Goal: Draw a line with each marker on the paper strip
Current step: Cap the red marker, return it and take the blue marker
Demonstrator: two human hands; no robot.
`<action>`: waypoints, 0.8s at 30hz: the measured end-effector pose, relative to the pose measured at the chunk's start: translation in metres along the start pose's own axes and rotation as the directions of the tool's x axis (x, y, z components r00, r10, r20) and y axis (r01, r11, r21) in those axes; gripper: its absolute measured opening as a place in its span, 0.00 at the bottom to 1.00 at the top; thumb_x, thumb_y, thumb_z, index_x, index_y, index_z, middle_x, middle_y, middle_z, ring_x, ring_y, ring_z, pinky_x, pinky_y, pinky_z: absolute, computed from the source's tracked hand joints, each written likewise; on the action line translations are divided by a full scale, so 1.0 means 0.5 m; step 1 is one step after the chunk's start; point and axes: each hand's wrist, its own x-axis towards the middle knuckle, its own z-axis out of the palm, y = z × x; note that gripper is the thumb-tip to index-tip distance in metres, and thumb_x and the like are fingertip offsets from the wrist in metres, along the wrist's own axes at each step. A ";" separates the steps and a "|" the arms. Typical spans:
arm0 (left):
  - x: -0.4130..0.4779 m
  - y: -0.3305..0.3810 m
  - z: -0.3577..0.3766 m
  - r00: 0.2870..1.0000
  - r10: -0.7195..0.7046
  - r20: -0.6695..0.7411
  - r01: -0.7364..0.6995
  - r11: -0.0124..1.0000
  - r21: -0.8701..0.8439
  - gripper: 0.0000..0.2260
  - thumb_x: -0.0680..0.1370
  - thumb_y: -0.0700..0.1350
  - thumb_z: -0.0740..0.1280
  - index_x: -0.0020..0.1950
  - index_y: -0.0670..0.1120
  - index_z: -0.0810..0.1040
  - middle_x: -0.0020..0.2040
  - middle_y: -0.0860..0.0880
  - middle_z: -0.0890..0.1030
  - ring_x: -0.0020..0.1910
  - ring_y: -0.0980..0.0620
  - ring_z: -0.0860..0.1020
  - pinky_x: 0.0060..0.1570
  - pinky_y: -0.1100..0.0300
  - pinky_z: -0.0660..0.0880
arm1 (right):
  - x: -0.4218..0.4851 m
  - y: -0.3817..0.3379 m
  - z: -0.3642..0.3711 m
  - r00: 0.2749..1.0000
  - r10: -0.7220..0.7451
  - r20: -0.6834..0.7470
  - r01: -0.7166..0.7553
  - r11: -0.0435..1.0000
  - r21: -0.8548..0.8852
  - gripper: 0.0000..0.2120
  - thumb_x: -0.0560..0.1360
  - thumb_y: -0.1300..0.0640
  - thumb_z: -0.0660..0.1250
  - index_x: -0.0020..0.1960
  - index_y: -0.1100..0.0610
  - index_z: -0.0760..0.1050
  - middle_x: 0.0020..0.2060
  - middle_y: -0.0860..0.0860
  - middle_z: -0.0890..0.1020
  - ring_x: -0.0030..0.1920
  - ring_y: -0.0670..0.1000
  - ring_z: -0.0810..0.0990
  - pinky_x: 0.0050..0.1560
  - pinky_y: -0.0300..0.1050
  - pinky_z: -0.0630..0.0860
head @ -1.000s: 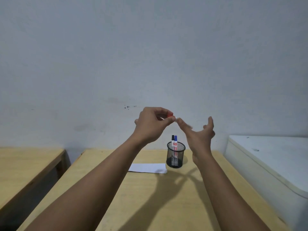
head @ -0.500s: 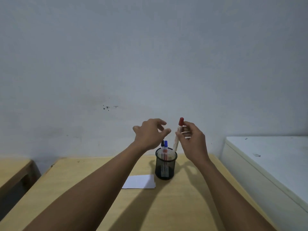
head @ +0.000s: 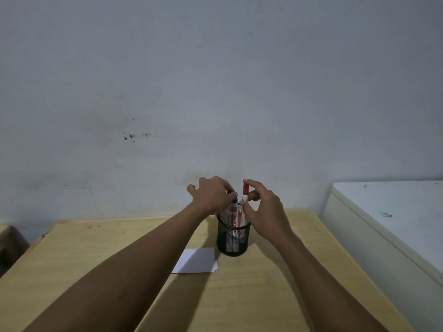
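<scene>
A black mesh cup (head: 233, 244) stands on the wooden table (head: 96, 255), with a white paper strip (head: 196, 261) lying flat just left of it. My right hand (head: 266, 212) pinches a red-capped marker (head: 245, 190) upright, its lower end inside the cup. A blue-capped marker (head: 235, 205) stands in the cup beside it. My left hand (head: 211, 196) is curled over the cup's left rim, fingertips at the tops of the standing markers. Whether those fingers grip one is hidden. The paper's surface shows no marks from here.
A white cabinet (head: 395, 212) sits close on the right of the table. A grey wall (head: 215, 92) rises directly behind the cup. Another wooden surface (head: 7, 238) shows at the far left edge.
The red marker passed from my left hand to my right, which has lowered it upright into the cup. My left hand has dropped to the marker tops. The view has tilted down and closer.
</scene>
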 end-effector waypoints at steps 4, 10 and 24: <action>0.004 0.000 -0.001 1.000 -0.004 -0.009 0.003 0.996 -0.092 0.08 0.75 0.53 0.69 0.44 0.53 0.86 0.62 0.52 0.80 0.68 0.45 0.67 0.64 0.42 0.59 | -0.001 0.004 0.006 0.999 0.032 0.030 -0.030 0.997 -0.067 0.20 0.78 0.52 0.68 0.69 0.44 0.72 0.42 0.40 0.78 0.54 0.48 0.78 0.62 0.58 0.72; 0.006 0.010 -0.019 0.997 0.035 -0.063 -0.045 0.984 -0.172 0.09 0.75 0.52 0.67 0.43 0.52 0.87 0.69 0.57 0.75 0.71 0.48 0.63 0.66 0.39 0.56 | -0.005 -0.005 0.002 0.994 0.080 0.072 -0.070 0.988 -0.141 0.18 0.82 0.50 0.63 0.72 0.46 0.71 0.62 0.49 0.76 0.62 0.52 0.78 0.64 0.57 0.69; -0.125 0.065 -0.294 0.962 -0.150 -0.227 -0.082 0.636 -0.767 0.09 0.79 0.46 0.67 0.41 0.49 0.84 0.46 0.53 0.81 0.48 0.51 0.77 0.49 0.57 0.73 | -0.029 -0.194 -0.121 0.993 0.101 0.052 -0.114 0.856 0.504 0.19 0.76 0.59 0.74 0.66 0.58 0.78 0.41 0.52 0.87 0.38 0.46 0.84 0.39 0.36 0.78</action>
